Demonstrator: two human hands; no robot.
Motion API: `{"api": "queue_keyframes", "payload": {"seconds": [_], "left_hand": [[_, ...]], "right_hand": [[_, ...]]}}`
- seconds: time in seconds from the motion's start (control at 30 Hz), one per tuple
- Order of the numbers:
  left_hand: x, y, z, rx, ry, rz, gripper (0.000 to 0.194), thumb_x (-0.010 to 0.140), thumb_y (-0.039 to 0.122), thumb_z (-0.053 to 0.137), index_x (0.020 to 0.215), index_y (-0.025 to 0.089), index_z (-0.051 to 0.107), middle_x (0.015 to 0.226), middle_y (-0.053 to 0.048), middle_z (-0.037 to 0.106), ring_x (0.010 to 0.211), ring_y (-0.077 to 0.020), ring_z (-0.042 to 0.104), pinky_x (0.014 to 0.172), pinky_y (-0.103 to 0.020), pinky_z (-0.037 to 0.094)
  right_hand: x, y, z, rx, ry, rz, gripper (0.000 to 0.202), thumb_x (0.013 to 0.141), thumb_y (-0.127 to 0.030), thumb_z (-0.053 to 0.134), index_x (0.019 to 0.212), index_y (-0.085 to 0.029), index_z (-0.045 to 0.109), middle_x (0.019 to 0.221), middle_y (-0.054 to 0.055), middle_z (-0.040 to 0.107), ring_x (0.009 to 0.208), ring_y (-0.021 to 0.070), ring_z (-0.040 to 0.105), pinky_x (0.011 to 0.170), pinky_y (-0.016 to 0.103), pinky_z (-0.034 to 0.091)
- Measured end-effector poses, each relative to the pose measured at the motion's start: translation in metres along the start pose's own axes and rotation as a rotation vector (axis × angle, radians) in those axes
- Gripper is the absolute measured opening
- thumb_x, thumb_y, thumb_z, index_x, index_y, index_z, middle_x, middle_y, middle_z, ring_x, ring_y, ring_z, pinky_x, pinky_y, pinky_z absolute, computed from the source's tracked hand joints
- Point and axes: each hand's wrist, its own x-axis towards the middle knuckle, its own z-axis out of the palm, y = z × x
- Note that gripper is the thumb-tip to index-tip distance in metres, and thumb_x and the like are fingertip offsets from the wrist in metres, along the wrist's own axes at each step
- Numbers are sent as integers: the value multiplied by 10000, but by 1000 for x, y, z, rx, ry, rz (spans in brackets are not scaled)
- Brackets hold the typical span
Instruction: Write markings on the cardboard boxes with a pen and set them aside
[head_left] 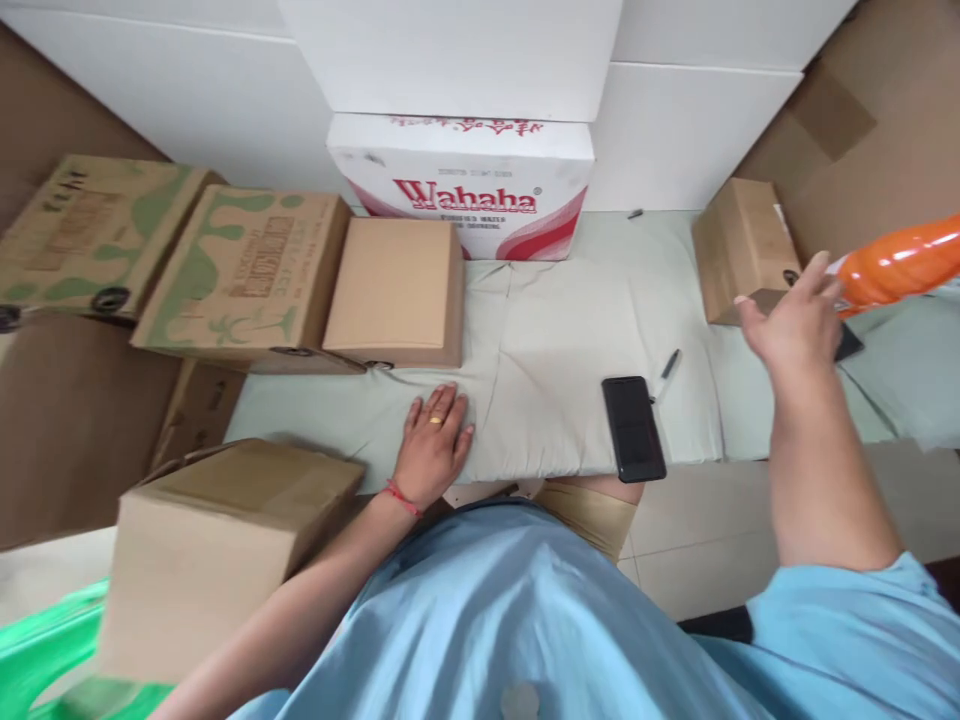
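Since I honestly can't tell if my right hand [801, 325] is clamped on the orange bottle [900, 265] at its fingertips, thumb sticking out, a weak hold could drop it, while my left hand [433, 450] lies flat, fingers slightly apart.

Worktop [555, 330]: pale green cloth, matt, creased. Plain brown box [394, 285]: cardboard, smooth, matt. White box with red lettering [465, 180]: smooth card, faint sheen. Black rectangular phone [634, 428]: dark, glossy face. Orange cylindrical bottle [900, 265]: shiny plastic, ridged. Floor [697, 520]: pale tiles, smooth. Light-blue shirt [517, 610]: soft cloth, wrinkled, matt.
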Motion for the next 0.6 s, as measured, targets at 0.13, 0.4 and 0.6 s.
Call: {"api": "queue_keyframes", "payload": {"seconds": [0.13, 0.4, 0.6], "left_hand": [[16, 8, -18, 55, -168, 2, 526, 1073, 303, 507, 1526, 61, 621, 1727, -306, 507, 1654, -445, 458, 1347, -714, 356], [77, 32, -75, 120, -470, 230, 218, 1047, 311, 617, 1084, 161, 772, 1199, -184, 785, 1125, -357, 770, 983, -491, 628], [117, 67, -102, 234, -541, 435, 265, 1072, 306, 612, 1256, 165, 742, 1285, -168, 771, 1201, -344, 744, 955, -446, 588]], "right_hand": [[45, -15, 5, -93, -135, 16, 1190, 974, -600, 824, 1766, 36, 203, 1630, 493, 418, 1563, 506, 466, 1055, 584, 392], [69, -24, 20, -253, -267, 92, 1122, 1019, -661, 744, 1711, 78, 261, 1561, 457, 524, 1527, 455, 456, 1031, 528, 384], [69, -23, 22, -276, -124, 108, 1224, 947, -868, 681, 1665, 55, 319, 1484, 479, 539, 1515, 465, 466, 972, 520, 401]]}}
